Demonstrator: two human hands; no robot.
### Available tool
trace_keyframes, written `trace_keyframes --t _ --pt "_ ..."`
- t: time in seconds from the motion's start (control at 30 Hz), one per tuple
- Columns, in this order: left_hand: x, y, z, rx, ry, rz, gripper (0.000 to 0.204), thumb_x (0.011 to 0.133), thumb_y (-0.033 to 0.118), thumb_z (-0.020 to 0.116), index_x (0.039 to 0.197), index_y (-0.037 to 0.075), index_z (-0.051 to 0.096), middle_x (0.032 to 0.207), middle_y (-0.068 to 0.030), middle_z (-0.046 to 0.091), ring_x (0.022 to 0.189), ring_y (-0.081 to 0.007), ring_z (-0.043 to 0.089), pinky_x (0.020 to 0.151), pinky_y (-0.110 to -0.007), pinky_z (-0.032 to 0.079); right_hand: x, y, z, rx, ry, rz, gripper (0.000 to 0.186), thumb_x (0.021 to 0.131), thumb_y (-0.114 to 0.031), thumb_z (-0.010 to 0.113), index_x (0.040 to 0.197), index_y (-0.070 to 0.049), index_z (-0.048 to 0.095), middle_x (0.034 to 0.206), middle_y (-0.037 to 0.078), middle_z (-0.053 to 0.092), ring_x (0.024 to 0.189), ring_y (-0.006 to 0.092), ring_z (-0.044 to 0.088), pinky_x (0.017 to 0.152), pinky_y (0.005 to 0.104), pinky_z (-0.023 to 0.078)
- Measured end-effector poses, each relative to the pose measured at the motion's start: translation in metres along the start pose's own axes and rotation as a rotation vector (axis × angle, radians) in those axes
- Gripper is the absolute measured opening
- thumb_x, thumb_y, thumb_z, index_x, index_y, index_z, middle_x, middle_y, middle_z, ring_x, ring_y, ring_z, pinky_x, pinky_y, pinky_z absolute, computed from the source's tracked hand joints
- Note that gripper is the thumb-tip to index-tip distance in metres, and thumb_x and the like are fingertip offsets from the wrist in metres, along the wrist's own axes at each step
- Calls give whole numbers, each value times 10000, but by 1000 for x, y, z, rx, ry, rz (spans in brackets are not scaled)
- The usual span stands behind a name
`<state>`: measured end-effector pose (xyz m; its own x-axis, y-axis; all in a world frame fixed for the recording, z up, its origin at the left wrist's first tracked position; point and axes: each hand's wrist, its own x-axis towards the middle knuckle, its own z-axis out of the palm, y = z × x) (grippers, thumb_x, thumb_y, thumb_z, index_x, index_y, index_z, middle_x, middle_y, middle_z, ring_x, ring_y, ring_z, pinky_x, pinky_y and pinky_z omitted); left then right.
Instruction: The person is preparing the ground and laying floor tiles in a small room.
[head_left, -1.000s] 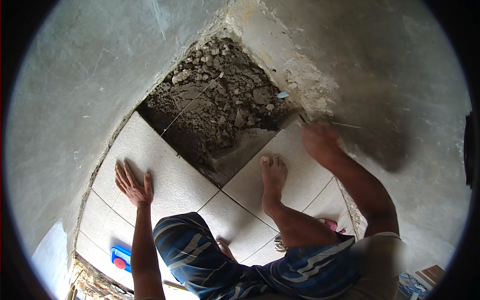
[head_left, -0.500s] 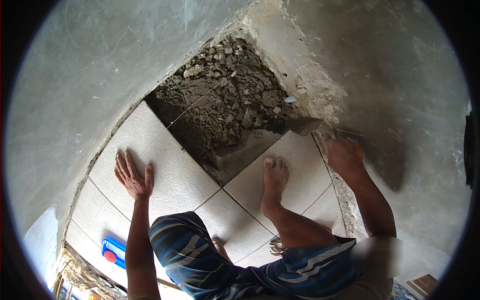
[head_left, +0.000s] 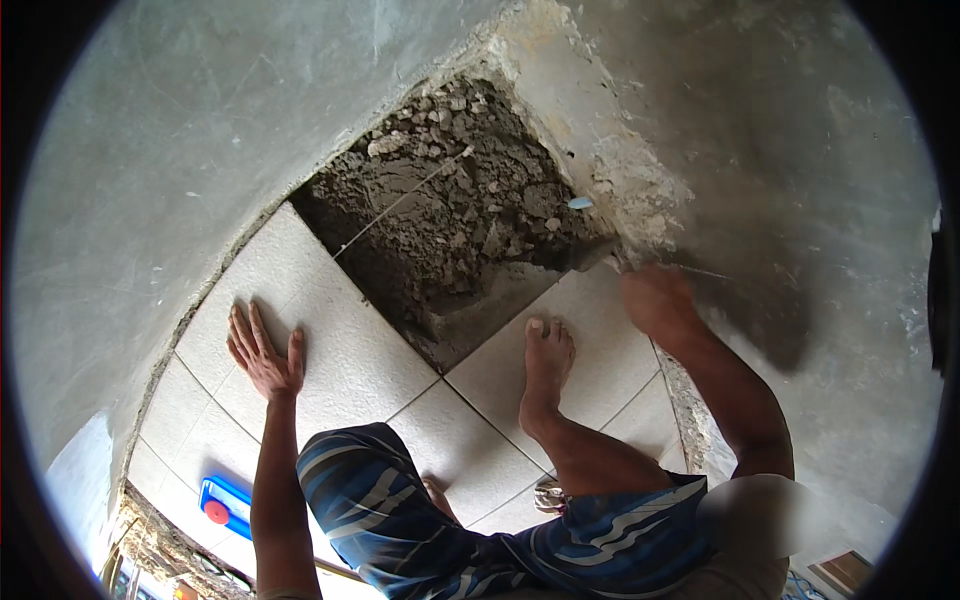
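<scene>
A blue box with a red dot [head_left: 222, 505] is seen low down on the left, well apart from both hands. Just up from it, the left hand [head_left: 262, 352] is laid flat on a pale floor tile [head_left: 340, 350]. Its fingers are spread wide and nothing is held in it. It looks as if the body is being propped up by that hand, so that a lean forward can be made.

A thin string [head_left: 400, 203] is stretched over the middle, above the grey mortar bed [head_left: 450, 215]. It is most likely kept there as a straight line for the tiles. The bed is lumpy and bare, with no tile on it. A bare foot [head_left: 545, 370] is set on the tile [head_left: 560, 350] beside the bed, between the two hands, to keep the squat steady.

On the right, the right hand [head_left: 655, 298] is closed around a tool. Only a thin grey part of it [head_left: 608, 258] pokes out from the fist toward the mortar; it is probably a trowel, but the blade cannot be made out well. The tip is held right at the edge of the mortar bed, where the rough wall [head_left: 640, 190] meets it. A small pale-blue bit [head_left: 581, 202] is seen just past the tool, up by the wall.
</scene>
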<state>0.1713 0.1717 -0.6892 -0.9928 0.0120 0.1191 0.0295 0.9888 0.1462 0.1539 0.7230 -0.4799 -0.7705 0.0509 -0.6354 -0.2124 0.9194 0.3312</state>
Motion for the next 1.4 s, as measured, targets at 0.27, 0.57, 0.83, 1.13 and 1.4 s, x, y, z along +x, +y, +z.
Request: trace_keyframes --t 0.27,0.57,0.83,1.13,1.4 --pt "-2 0 -5 12 -43 -44 899 917 679 514 1605 153 270 1670 -154 211 1543 -351 174 1235 -543 96 -39 -29 -6 -137 -35 73 306 940 -108 554 1212 -8 653 1047 203 705 892 291 742 686 361 604" --pt "-1 3 -9 6 -35 -7 861 932 598 547 1608 148 260 1674 -147 205 1546 -341 169 1238 -525 93 -49 -35 9 -118 12 42 399 931 -143 575 1308 -18 610 972 150 686 794 264 733 663 334 601" --pt "0 3 -3 54 -30 -17 881 933 648 504 1610 146 250 1672 -156 200 1545 -349 165 1238 -533 84 -45 -47 67 322 -91 236 523 926 -191 587 1433 -102 493 1120 249 640 922 447 680 821 530 554" --pt "-2 1 -5 40 -44 -33 901 916 676 509 1607 152 262 1672 -151 206 1543 -349 174 1238 -533 93 -47 -12 -12 303 -120 188 457 928 -185 625 1373 -120 540 1151 212 633 986 395 693 840 502 556" --pt "2 3 -5 23 -29 -27 901 914 674 515 1605 152 265 1668 -156 211 1544 -346 173 1238 -528 97 -74 -31 -13 222 -184 131 488 917 -113 595 1397 -95 508 1090 207 632 898 392 698 795 511 547"
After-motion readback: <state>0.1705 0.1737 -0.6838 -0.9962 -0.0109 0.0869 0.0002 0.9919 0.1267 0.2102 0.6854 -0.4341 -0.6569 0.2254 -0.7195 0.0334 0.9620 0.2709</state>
